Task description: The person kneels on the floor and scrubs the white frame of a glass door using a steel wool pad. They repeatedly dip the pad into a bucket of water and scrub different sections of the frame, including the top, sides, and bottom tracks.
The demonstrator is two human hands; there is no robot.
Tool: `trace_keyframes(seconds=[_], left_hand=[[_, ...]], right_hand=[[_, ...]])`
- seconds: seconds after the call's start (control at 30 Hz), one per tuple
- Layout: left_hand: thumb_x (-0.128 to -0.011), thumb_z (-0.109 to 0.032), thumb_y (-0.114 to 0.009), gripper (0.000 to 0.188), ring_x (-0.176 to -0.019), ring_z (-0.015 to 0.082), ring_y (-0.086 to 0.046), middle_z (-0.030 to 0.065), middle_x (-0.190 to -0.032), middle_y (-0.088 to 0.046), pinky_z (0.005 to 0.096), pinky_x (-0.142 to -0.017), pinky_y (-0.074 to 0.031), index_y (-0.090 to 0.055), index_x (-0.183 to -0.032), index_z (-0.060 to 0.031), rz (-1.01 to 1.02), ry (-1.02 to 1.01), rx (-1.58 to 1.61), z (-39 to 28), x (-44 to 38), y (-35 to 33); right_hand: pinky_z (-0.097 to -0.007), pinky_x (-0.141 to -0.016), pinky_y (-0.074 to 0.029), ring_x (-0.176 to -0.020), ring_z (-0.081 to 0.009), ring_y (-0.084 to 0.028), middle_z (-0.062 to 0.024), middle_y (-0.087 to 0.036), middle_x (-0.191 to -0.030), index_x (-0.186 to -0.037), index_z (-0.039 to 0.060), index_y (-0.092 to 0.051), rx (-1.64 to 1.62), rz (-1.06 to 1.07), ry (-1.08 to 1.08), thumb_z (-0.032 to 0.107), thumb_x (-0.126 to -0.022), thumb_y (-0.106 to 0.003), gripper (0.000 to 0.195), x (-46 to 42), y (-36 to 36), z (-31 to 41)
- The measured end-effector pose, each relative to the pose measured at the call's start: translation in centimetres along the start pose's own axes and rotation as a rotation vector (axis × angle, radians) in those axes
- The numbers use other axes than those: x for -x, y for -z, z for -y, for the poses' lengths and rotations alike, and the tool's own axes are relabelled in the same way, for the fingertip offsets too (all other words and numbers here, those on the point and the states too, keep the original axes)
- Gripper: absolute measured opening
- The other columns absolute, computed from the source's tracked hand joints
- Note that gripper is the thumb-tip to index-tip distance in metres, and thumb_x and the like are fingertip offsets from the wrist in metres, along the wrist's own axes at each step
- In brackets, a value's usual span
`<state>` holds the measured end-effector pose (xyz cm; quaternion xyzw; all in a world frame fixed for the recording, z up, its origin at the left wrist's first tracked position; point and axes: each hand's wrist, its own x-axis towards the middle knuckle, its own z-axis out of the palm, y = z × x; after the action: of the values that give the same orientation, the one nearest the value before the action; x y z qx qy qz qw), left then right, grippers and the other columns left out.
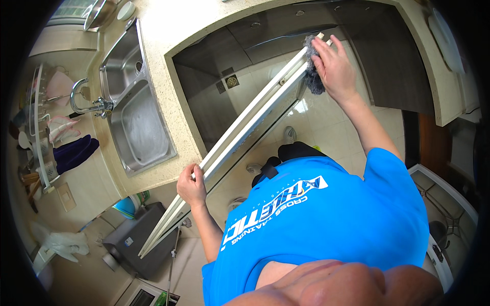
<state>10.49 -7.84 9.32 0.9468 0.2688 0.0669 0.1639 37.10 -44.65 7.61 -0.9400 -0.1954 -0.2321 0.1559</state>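
A long white-framed panel (254,111), with a grooved edge, slants from the upper right to the lower left in front of my body. Its edge passes close to the countertop corner. My left hand (192,185) grips the frame near the counter's edge, with bent fingers. Up at the panel's far right end, my right hand (333,70) presses a fluffy grey cloth (314,69) against the frame. The cloth wraps over the edge and hangs down beside it. Part of the panel's face is hidden below its edge.
A speckled countertop (187,153) curves around the far side, with a steel double sink (143,126) and a faucet (90,99). Dark cabinets (206,49) stand below it. A dark grey bin (141,237) is at lower left, near a thin pole (173,254). Tiled floor (325,103) lies below the panel.
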Motion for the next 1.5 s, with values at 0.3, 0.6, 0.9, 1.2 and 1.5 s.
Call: trace_keyframes(seconds=[0.3, 0.6, 0.9, 1.2, 1.5], left_hand=[[-0.089, -0.036, -0.057, 0.028, -0.07, 0.0252, -0.064, 0.0084, -0.078, -0.068, 0.0349, -0.063, -0.048, -0.07, -0.089, -0.0115, 0.021, 0.013, -0.008, 0.3, 0.0, -0.1], [-0.088, -0.037, -0.057, 0.027, -0.073, 0.027, -0.064, 0.0083, -0.078, -0.067, 0.0363, -0.065, -0.048, -0.07, -0.087, -0.0133, 0.022, 0.018, 0.023, 0.4, 0.0, -0.2], [-0.09, -0.037, -0.055, 0.029, -0.068, 0.0258, -0.063, 0.0084, -0.074, -0.067, 0.0354, -0.063, -0.047, -0.069, -0.088, -0.0119, 0.029, -0.016, -0.025, -0.3, -0.2, 0.3], [-0.091, -0.037, -0.053, 0.032, -0.071, 0.0273, -0.065, 0.0103, -0.077, -0.068, 0.0353, -0.065, -0.049, -0.07, -0.092, -0.0103, 0.035, 0.013, -0.013, -0.2, 0.0, 0.2], [-0.092, -0.038, -0.052, 0.033, -0.071, 0.0253, -0.066, 0.0098, -0.078, -0.069, 0.0347, -0.065, -0.049, -0.07, -0.094, -0.0105, 0.032, 0.011, -0.039, -0.1, 0.0, 0.2]], right_hand=[[-0.0373, -0.085, -0.054, -0.123, -0.03, -0.05, -0.0006, -0.063, -0.123, -0.119, 0.0131, -0.062, -0.019, 0.009, -0.043, 0.027, -0.091, -0.059, 0.031, 0.2, -0.1, 0.4], [-0.0391, -0.088, -0.052, -0.124, -0.0314, -0.049, 0.0012, -0.061, -0.125, -0.119, 0.0139, -0.062, -0.08, 0.027, -0.092, 0.027, -0.091, -0.059, 0.031, 0.3, 0.0, 0.4], [-0.0331, -0.072, -0.052, -0.083, -0.0244, -0.067, -0.0079, -0.07, -0.091, -0.099, 0.0098, -0.071, -0.245, -0.096, -0.393, 0.026, -0.09, -0.06, 0.021, -0.5, 0.6, -8.3], [-0.0262, -0.073, -0.05, -0.078, -0.0148, -0.064, -0.0047, -0.07, -0.086, -0.094, 0.0058, -0.071, -0.491, -0.159, -0.363, 0.025, -0.081, -0.073, 0.023, -2.7, 1.9, -4.2], [-0.0291, -0.07, -0.05, -0.074, -0.0209, -0.065, -0.0069, -0.068, -0.081, -0.09, 0.0059, -0.066, -0.45, 0.034, -0.269, 0.021, -0.079, -0.071, 0.019, -5.1, -0.9, -5.4]])
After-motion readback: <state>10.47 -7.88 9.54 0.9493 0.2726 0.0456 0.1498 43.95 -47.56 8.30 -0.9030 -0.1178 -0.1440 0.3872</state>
